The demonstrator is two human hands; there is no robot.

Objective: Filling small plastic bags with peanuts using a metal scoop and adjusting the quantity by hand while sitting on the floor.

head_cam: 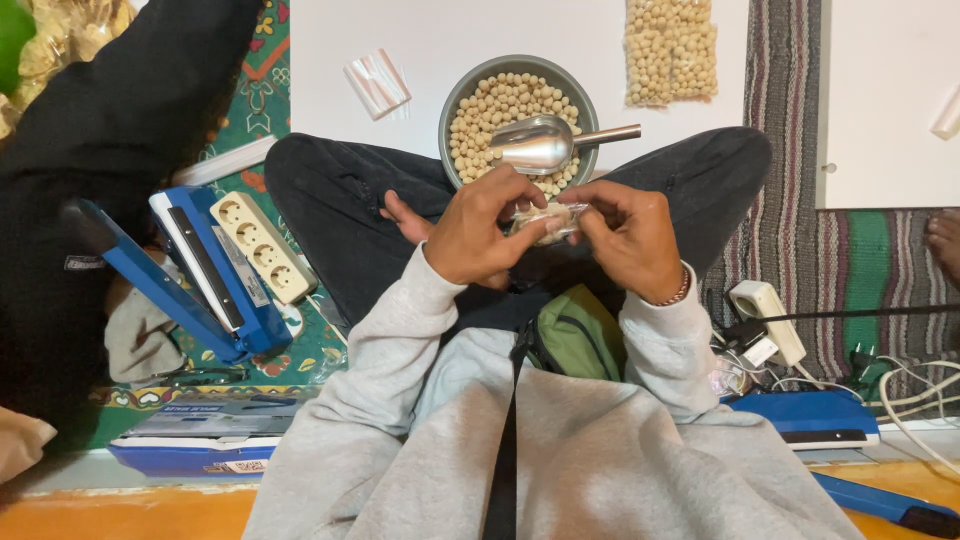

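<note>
Both my hands meet above my crossed legs, holding a small clear plastic bag (548,221) with pale round nuts inside. My left hand (480,228) pinches the bag's left end and my right hand (632,235) grips its right end. Just beyond them stands a grey bowl (453,105) full of the same pale round nuts, with a metal scoop (545,145) lying on top, its handle pointing right. A filled clear bag of nuts (671,50) lies on the white board at the far side.
A blue heat sealer (190,275), standing ajar, and a white power strip (262,246) are at my left. A stack of empty small bags (377,82) lies on the white board (330,40). Another blue sealer (810,415), a white adapter (765,320) and cables lie at my right. A person in black sits at the left.
</note>
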